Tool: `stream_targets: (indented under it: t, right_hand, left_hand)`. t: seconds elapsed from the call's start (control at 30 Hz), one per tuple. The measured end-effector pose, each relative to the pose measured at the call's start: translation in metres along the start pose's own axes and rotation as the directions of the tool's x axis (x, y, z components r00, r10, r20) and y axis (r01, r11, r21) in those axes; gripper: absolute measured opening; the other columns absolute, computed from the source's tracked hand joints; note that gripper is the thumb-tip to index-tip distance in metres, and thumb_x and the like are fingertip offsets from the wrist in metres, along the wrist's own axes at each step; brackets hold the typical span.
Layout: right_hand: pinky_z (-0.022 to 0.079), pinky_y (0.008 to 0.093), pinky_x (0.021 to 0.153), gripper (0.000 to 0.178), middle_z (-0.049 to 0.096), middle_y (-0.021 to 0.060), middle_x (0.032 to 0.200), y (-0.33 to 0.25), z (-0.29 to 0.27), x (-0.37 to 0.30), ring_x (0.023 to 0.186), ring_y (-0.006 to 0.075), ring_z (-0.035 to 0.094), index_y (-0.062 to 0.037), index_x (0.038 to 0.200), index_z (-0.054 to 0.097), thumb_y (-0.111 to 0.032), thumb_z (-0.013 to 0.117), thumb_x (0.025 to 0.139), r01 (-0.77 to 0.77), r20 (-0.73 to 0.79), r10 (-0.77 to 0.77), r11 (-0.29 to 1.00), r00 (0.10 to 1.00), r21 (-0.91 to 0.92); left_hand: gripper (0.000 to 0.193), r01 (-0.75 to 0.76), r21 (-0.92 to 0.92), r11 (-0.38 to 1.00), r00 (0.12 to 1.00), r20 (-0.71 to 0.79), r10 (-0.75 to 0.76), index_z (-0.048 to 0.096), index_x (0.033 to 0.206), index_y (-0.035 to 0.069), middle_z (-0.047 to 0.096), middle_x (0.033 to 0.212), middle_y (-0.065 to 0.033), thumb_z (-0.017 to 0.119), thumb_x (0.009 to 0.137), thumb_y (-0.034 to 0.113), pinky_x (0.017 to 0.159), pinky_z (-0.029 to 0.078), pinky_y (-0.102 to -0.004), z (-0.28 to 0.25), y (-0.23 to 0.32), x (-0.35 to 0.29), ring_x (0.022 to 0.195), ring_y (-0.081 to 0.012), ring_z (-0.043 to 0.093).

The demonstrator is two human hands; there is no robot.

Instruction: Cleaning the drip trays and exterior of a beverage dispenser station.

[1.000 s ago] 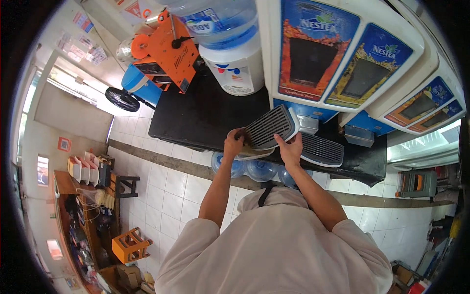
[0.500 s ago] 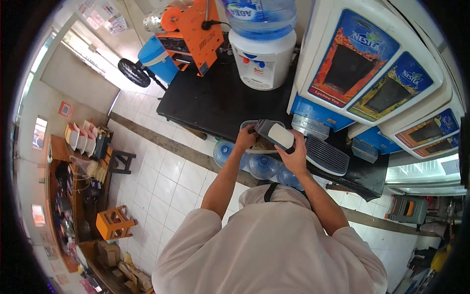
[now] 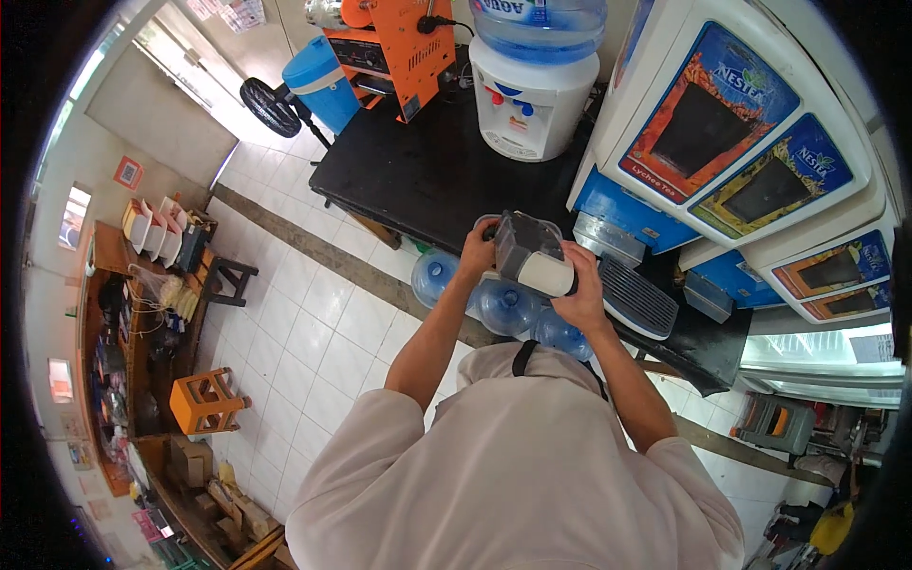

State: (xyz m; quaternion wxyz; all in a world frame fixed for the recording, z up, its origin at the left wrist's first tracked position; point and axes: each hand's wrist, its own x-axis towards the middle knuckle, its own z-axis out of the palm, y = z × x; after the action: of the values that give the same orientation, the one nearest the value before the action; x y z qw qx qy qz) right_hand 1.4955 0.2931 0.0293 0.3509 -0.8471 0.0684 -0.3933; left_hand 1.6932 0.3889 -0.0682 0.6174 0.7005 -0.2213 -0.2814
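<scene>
Between my two hands, over the front edge of the black table (image 3: 418,180), is a boxy object with a dark grey, partly see-through end (image 3: 519,245) and a cream-white body (image 3: 548,275). Its exact kind I cannot tell. My left hand (image 3: 478,249) grips the dark end from the left, fingers curled. Wrapped around the white part's right side is my right hand (image 3: 583,291). Behind the object, the rim of a clear plastic container (image 3: 550,226) shows on the table; the held object hides most of it.
A white water dispenser (image 3: 532,104) and an orange machine (image 3: 415,57) stand at the back. Drink dispensers (image 3: 708,114) with a drip tray (image 3: 638,296) occupy the right. Large blue bottles (image 3: 507,306) sit under the table edge. An orange stool (image 3: 207,401) stands left.
Both hands have turned the object, so more of its dark end faces up. It now covers more of the clear container. The whole view has shifted slightly.
</scene>
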Motion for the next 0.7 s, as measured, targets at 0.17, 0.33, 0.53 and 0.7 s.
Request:
stream_targets:
  t: [0.17,0.33,0.53,0.7]
  right_hand:
    - [0.04,0.0387,0.094,0.066,0.05,0.0189,0.118,0.005,0.008,0.003,0.111,0.0353,0.05,-0.0021,0.115,0.047,0.009,0.065,0.052,-0.013,0.018,0.012,0.997,1.0,0.081]
    - [0.041,0.038,0.094,0.069,0.049,0.0168,0.117,0.002,0.005,0.001,0.111,0.0337,0.049,-0.0046,0.115,0.046,0.008,0.065,0.05,-0.108,0.157,0.093,0.99,0.983,0.09]
    - [0.044,0.0353,0.086,0.061,0.054,0.0166,0.108,0.02,0.011,-0.016,0.101,0.0277,0.055,-0.0007,0.115,0.042,-0.003,0.075,0.064,-0.439,-0.14,0.476,0.868,0.868,0.232]
    - [0.049,0.0313,0.082,0.045,0.058,0.008,0.104,0.031,0.007,-0.023,0.096,0.0188,0.057,-0.0057,0.115,0.048,0.002,0.067,0.075,-0.616,0.042,0.914,0.237,0.402,0.751]
  left_hand:
    - [0.039,0.011,-0.239,0.971,0.999,-0.038,-0.02,0.055,0.117,0.003,0.059,0.11,-0.0066,0.06,0.079,0.002,0.088,0.042,-0.0265,0.004,-0.003,0.001,0.099,-0.0173,0.055]
    - [0.046,0.0,-0.216,0.976,0.999,-0.046,-0.011,0.052,0.122,0.007,0.058,0.116,-0.0068,0.054,0.078,-0.003,0.091,0.041,-0.0276,-0.002,-0.017,-0.01,0.106,-0.0172,0.053]
    - [0.045,0.02,-0.124,0.992,0.995,-0.092,-0.031,0.051,0.122,0.011,0.059,0.107,-0.0053,0.054,0.079,-0.004,0.083,0.044,-0.027,0.001,0.017,-0.007,0.095,-0.0173,0.055]
    - [0.047,-0.058,-0.004,0.998,0.998,-0.02,0.058,0.051,0.118,0.004,0.056,0.118,-0.0124,0.06,0.072,0.0,0.094,0.041,-0.0317,0.002,0.005,0.001,0.108,-0.0238,0.054]
